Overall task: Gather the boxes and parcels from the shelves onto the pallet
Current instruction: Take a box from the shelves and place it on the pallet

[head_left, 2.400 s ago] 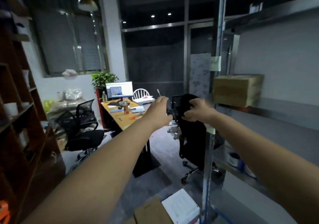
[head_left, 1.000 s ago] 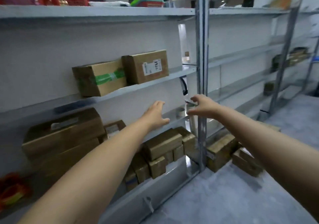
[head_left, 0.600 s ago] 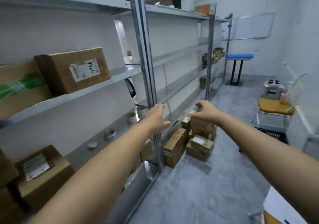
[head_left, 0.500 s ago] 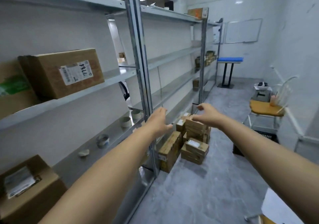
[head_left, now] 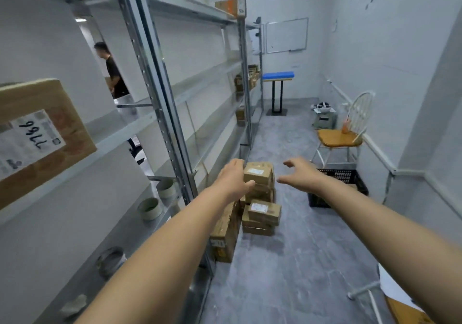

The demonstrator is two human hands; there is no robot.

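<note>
— Both your hands are empty now. Your left hand (head_left: 233, 181) and your right hand (head_left: 301, 175) are stretched out in front of you with the fingers spread, a gap between them, and they hold nothing.

— So which step am I in?

— I judge you are between two carries, looking for the next box to take. You face down the aisle beside the metal shelving (head_left: 160, 81). On the grey floor (head_left: 287, 261) ahead of you is a stack of small cartons (head_left: 260, 196), just beside the foot of the shelf post. I cannot tell if a pallet is under them; only floor shows around.

— Where are the boxes which I must take?

— One labelled box (head_left: 37, 136) stands on the shelf board close at your left, at the height of your head. More small boxes (head_left: 246, 78) are on the far shelves, near the blue-topped stand (head_left: 278, 75). Another orange box (head_left: 231, 8) sits on the very top board.

— What does the next move ask from me?

— You need to turn to the left, put one hand on each side of the labelled box and slide it off the board. Please mind the upright post beside it, and the black crate (head_left: 337, 186) and the chair (head_left: 342, 136) at your right when you carry it
</note>
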